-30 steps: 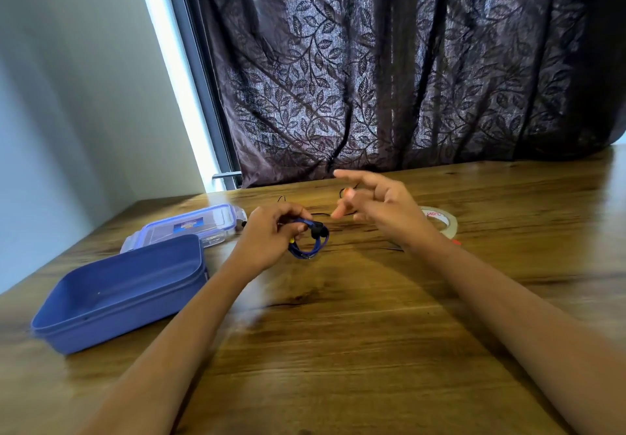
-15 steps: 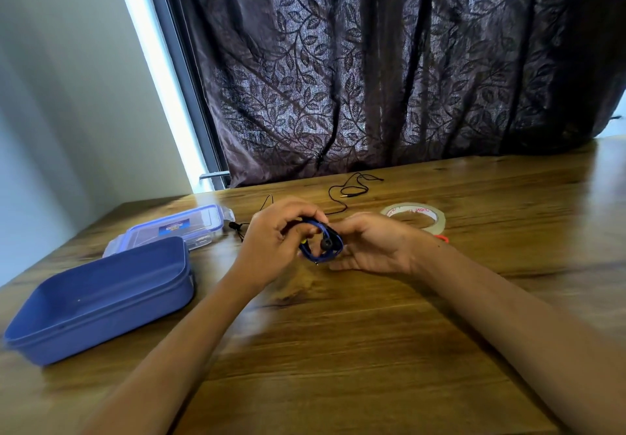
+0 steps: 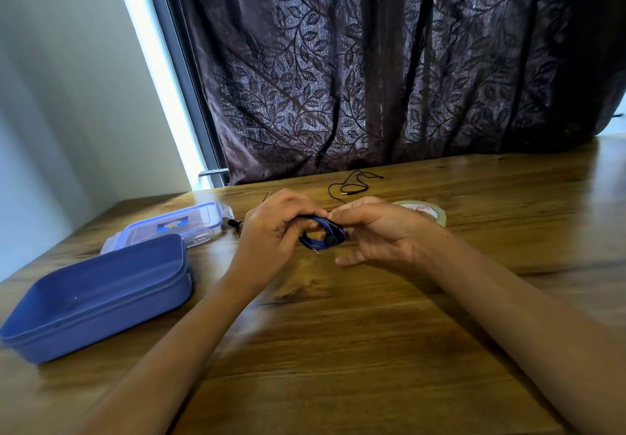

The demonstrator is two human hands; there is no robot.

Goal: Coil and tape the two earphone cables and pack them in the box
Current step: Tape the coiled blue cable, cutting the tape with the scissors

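Both hands now meet over the blue cable (image 3: 320, 236), wound into a small loop just above the bench (image 3: 372, 350) near its middle. The left hand (image 3: 271, 231) has its grip pinched on the loop's left side; the right hand (image 3: 376, 231) has its fingertips (image 3: 338, 215) on the loop's upper right, thumb stretched below, though whether that grip is truly pinching the cable or only steadying it cannot be told. A plug tip juts from the loop's lower edge.

A second ago the right hand was lifted clear with fingers spread, and the left alone held the coil. Half a second ago the right hand had come in and cupped the coil from beneath; now it has shifted to the top of the loop. That suggests the first coil is finished and being held for taping.

The tape (image 3: 430, 213) lies on the bench just beyond the right wrist, in the same place as before. The black cable (image 3: 349, 186) lies loose further back, not yet coiled. The box (image 3: 101, 302) sits open at left, nothing visible in it, its lid (image 3: 176, 226) behind.
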